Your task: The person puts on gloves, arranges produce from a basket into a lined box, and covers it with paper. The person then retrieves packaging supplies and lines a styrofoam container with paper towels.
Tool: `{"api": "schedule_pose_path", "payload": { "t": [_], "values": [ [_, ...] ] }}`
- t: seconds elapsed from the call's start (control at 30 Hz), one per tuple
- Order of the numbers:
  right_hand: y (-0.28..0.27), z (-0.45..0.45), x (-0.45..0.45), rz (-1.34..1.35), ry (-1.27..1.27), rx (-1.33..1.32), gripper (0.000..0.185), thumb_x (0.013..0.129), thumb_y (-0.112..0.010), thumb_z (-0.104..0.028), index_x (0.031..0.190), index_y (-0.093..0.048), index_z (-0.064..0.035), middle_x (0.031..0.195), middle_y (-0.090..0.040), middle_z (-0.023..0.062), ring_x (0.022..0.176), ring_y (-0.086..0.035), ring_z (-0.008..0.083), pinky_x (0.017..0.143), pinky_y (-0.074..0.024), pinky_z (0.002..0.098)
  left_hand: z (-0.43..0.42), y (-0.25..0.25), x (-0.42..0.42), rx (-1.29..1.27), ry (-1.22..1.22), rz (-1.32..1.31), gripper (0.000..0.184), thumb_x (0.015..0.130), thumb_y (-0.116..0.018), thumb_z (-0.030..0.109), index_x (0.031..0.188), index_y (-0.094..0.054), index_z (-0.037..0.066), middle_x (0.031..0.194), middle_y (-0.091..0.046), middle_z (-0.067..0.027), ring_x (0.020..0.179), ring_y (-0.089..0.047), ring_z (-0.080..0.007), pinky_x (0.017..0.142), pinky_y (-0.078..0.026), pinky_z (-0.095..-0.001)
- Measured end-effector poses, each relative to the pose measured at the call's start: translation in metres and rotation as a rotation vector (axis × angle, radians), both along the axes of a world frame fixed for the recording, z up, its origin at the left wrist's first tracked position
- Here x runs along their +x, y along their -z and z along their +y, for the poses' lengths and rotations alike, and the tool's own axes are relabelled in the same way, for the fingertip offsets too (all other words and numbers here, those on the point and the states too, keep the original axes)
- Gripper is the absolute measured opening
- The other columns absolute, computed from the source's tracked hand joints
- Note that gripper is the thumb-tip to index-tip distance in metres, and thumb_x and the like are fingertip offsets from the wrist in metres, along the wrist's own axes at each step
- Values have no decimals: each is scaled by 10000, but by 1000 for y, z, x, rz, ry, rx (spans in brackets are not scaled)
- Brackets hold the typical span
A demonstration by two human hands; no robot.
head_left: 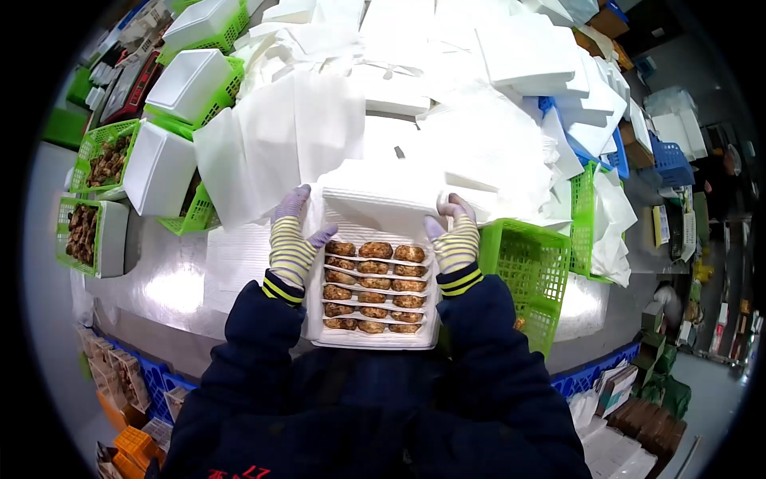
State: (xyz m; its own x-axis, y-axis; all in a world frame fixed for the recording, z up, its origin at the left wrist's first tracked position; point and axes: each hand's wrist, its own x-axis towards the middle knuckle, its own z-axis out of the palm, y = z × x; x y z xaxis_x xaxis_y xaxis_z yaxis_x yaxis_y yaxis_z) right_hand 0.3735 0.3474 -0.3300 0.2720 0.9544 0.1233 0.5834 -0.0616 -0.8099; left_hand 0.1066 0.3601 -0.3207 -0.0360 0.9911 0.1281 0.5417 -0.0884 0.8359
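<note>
In front of me sits a white foam box point(314, 319) holding rows of brown, mottled, mushroom-like lumps point(373, 283), with white dividing strips between the rows. A white ribbed sheet point(383, 214) stands up over the far end of the box. My left hand point(292, 239), in a striped glove, grips the sheet's left side, thumb toward the box. At the sheet's right side, my right hand point(455, 235) has its fingers curled over the edge. To the right of the box is a green plastic basket point(527, 267), with a small brown piece low inside it.
White sheets point(295, 128) and foam lids point(531, 52) are heaped across the far side of the metal table point(167, 283). Green baskets of brown lumps point(84, 231) and white foam boxes point(159, 168) line the left. A blue crate point(672, 164) stands at far right.
</note>
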Motion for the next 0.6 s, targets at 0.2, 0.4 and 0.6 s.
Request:
{"api": "schedule_pose_path", "payload": {
  "t": [0.2,0.4,0.6],
  "values": [
    [2,-23,19,427,-46,-163,182,678,-723,-153,799,-637,-47,1276,-483,196,1209,-432,307,1020,-311,380,-2,7,-6,0,85,146,749,574,-842,244,1230,-507,109,1327,-414,-154,1227,-396,-315,1044,-327,-395],
    [10,-31,33,414,-76,-228,239,670,-749,-144,868,-647,-58,1316,-444,207,1247,-397,318,1011,-327,389,12,12,1,-132,159,-8,845,484,-875,318,1231,-523,137,1390,-296,-181,1297,-274,-358,1081,-285,-425],
    [-2,-23,26,153,-144,-204,468,663,-745,-158,1101,-625,-46,1385,-317,230,1274,-328,363,1020,-339,422,8,19,-2,-362,176,-530,885,681,-799,163,1368,-264,5,1165,-549,-163,1085,-520,-234,948,-425,-326]
  ]
}}
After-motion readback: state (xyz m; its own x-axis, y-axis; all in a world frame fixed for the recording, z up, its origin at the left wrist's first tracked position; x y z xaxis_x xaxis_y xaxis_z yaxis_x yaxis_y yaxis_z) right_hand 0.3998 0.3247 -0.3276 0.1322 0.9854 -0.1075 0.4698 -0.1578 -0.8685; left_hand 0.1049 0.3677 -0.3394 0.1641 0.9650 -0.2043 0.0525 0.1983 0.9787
